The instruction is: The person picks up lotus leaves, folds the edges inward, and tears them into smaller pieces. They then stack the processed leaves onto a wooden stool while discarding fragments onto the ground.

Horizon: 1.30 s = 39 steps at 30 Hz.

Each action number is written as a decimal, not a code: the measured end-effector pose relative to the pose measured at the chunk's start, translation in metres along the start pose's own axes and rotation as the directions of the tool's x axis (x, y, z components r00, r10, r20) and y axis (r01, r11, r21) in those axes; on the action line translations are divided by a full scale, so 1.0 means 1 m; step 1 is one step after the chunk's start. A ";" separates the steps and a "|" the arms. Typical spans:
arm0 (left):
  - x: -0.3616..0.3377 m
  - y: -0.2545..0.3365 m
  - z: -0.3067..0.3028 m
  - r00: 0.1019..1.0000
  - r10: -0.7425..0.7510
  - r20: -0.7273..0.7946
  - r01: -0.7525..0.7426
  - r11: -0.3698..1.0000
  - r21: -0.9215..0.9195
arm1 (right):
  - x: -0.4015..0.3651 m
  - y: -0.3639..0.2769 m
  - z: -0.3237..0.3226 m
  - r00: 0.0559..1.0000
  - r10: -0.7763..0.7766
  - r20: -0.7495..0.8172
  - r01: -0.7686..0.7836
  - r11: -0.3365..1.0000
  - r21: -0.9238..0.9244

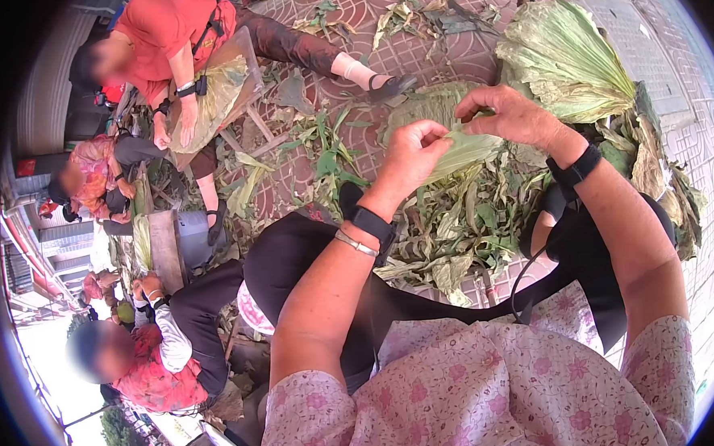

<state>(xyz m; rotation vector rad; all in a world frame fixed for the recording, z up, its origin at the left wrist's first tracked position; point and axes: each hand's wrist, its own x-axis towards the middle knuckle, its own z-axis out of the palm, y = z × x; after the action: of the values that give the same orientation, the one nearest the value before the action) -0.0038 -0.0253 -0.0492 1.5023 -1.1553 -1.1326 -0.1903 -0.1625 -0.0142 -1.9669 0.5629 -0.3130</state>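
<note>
Left hand [409, 160] has thumb and fingers pinched on a thin, pale green, ribbed leaf [470, 154], and the right hand [517, 118] is clamped on it too, the two nearly meeting. Leaf's held up in front of the knees, over a messy heap of dry green-brown leaf scraps [462, 225]. My worry is a rip: if the hands pull unevenly, something that thin could split along a rib. Loose fingertips might also drop it into the scraps, where it'd be hard to pick out. Long axis looks slanted, near left to far right, wide part hanging below the fingers; can't tell which end's the tip. Farther off to the right sits a big fanned stack of yellow-green leaves [566, 58].
</note>
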 end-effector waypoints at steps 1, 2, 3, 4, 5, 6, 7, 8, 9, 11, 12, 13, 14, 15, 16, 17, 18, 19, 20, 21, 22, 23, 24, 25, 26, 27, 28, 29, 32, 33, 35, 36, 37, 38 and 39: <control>-0.001 0.002 0.002 1.000 0.009 -0.006 -0.009 1.000 0.029 | 0.000 -0.001 -0.002 0.999 0.027 0.035 -0.027 1.000 -0.004; -0.002 0.004 0.004 1.000 0.018 -0.011 -0.017 0.998 0.057 | -0.001 -0.002 -0.002 0.996 0.054 0.070 -0.053 0.999 -0.009; -0.002 0.003 0.004 1.000 0.020 -0.012 -0.018 0.995 0.098 | -0.001 -0.001 -0.002 0.995 0.060 0.076 -0.059 0.998 -0.015; -0.002 0.002 0.004 1.000 0.022 -0.013 -0.020 0.990 0.138 | -0.002 -0.001 -0.001 0.994 0.065 0.082 -0.064 0.998 -0.022; -0.002 0.001 0.004 1.000 0.024 -0.015 -0.021 0.984 0.177 | -0.002 0.000 0.001 0.994 0.071 0.089 -0.068 0.997 -0.029; -0.002 0.002 0.005 1.000 0.029 -0.011 -0.027 0.982 0.187 | -0.001 0.004 0.002 0.992 0.075 0.097 -0.073 0.997 -0.027; -0.003 0.003 0.006 0.999 0.033 -0.006 -0.031 0.980 0.196 | -0.001 0.008 0.005 0.991 0.080 0.105 -0.078 0.997 -0.024; -0.004 0.004 0.007 0.999 0.037 0.000 -0.036 0.978 0.205 | -0.001 0.013 0.008 0.990 0.086 0.113 -0.084 0.996 -0.021; -0.005 0.006 0.007 1.000 0.017 0.006 -0.018 0.971 0.239 | -0.001 0.015 0.012 0.991 0.083 0.105 -0.087 0.996 0.031; -0.006 0.008 0.007 1.000 -0.023 0.015 0.017 0.952 0.307 | -0.003 0.019 0.018 0.993 0.080 0.089 -0.091 0.987 0.133; -0.006 0.009 0.008 1.000 -0.017 0.012 0.013 0.953 0.301 | -0.004 0.017 0.019 0.988 0.133 0.080 -0.147 0.967 0.208; -0.006 0.009 0.009 1.000 -0.012 0.009 0.009 0.955 0.296 | -0.005 0.015 0.020 0.979 0.186 0.076 -0.201 0.939 0.280; -0.006 0.009 0.010 1.000 -0.006 0.004 0.005 0.957 0.291 | -0.006 0.013 0.021 0.968 0.239 0.077 -0.250 0.902 0.351; -0.006 0.010 0.010 1.000 0.000 0.003 -0.001 0.956 0.295 | -0.007 0.012 0.023 0.958 0.278 0.066 -0.282 0.885 0.370; -0.006 0.011 0.010 1.000 0.005 0.003 -0.006 0.954 0.298 | -0.008 0.011 0.024 0.947 0.317 0.055 -0.313 0.866 0.389; -0.005 0.012 0.010 1.000 0.011 0.003 -0.012 0.953 0.302 | -0.008 0.010 0.025 0.933 0.357 0.045 -0.343 0.846 0.408; -0.004 0.008 0.009 1.000 0.009 0.016 -0.013 0.959 0.283 | -0.008 0.012 0.026 0.924 0.380 0.042 -0.358 0.820 0.447; -0.002 0.004 0.008 1.000 0.006 0.029 -0.013 0.964 0.264 | -0.007 0.015 0.029 0.914 0.403 0.041 -0.371 0.791 0.486; -0.001 0.000 0.007 0.999 0.004 0.041 -0.014 0.969 0.245 | -0.006 0.018 0.031 0.904 0.426 0.040 -0.382 0.761 0.523; -0.004 0.004 0.008 0.999 -0.011 0.053 -0.003 0.966 0.259 | -0.005 0.024 0.030 0.915 0.404 0.003 -0.337 0.758 0.558; -0.008 0.009 0.009 0.998 -0.026 0.065 0.007 0.962 0.273 | -0.003 0.031 0.026 0.923 0.383 -0.036 -0.289 0.753 0.591; -0.010 0.014 0.010 0.996 -0.041 0.078 0.017 0.958 0.288 | 0.000 0.038 0.023 0.929 0.362 -0.076 -0.240 0.746 0.621; -0.010 0.012 0.009 0.996 -0.039 0.075 0.016 0.956 0.293 | 0.003 0.037 0.019 0.934 0.354 -0.057 -0.240 0.734 0.635; -0.008 0.009 0.008 0.997 -0.038 0.072 0.015 0.954 0.299 | 0.004 0.036 0.013 0.938 0.344 -0.038 -0.239 0.723 0.649; -0.007 0.007 0.008 0.997 -0.036 0.068 0.014 0.952 0.305 | 0.005 0.034 0.007 0.942 0.334 -0.019 -0.238 0.711 0.662; -0.005 0.003 0.007 0.998 -0.027 0.051 0.016 0.978 0.210 | 0.004 0.026 0.005 0.939 0.344 -0.003 -0.277 0.760 0.588; -0.003 -0.001 0.007 0.999 -0.019 0.033 0.016 0.994 0.113 | 0.004 0.025 0.008 0.942 0.334 0.009 -0.278 0.769 0.575; -0.002 -0.005 0.008 1.000 -0.014 0.015 0.014 1.000 0.013 | 0.003 0.023 0.011 0.945 0.327 0.020 -0.281 0.778 0.562; -0.002 0.005 0.005 0.994 -0.070 0.087 0.073 0.997 -0.031 | 0.001 0.018 0.014 0.952 0.296 0.072 -0.298 0.858 0.419; -0.003 0.006 0.005 0.994 -0.073 0.080 0.075 0.997 -0.022 | 0.001 0.017 0.014 0.954 0.285 0.096 -0.300 0.887 0.352; -0.003 0.007 0.007 0.994 -0.078 0.072 0.079 0.997 -0.003 | 0.001 0.014 0.015 0.954 0.275 0.116 -0.298 0.911 0.287; -0.003 0.005 0.007 0.993 -0.085 0.077 0.086 0.996 0.001 | 0.000 0.012 0.014 0.954 0.272 0.125 -0.296 0.921 0.253; -0.002 0.003 0.006 0.992 -0.091 0.083 0.091 0.996 0.005 | -0.001 0.010 0.013 0.958 0.256 0.128 -0.281 0.924 0.258; -0.002 0.001 0.005 0.991 -0.097 0.088 0.097 0.995 0.010 | -0.001 0.008 0.012 0.962 0.238 0.131 -0.266 0.927 0.264; -0.002 0.000 0.006 0.991 -0.097 0.092 0.098 0.995 -0.005 | -0.002 0.008 0.012 0.966 0.221 0.135 -0.250 0.930 0.270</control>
<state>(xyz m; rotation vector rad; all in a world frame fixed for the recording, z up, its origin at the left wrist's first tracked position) -0.0098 -0.0240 -0.0495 1.5267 -1.1471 -1.2831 -0.1884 -0.1554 -0.0270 -1.6077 0.6429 -0.1317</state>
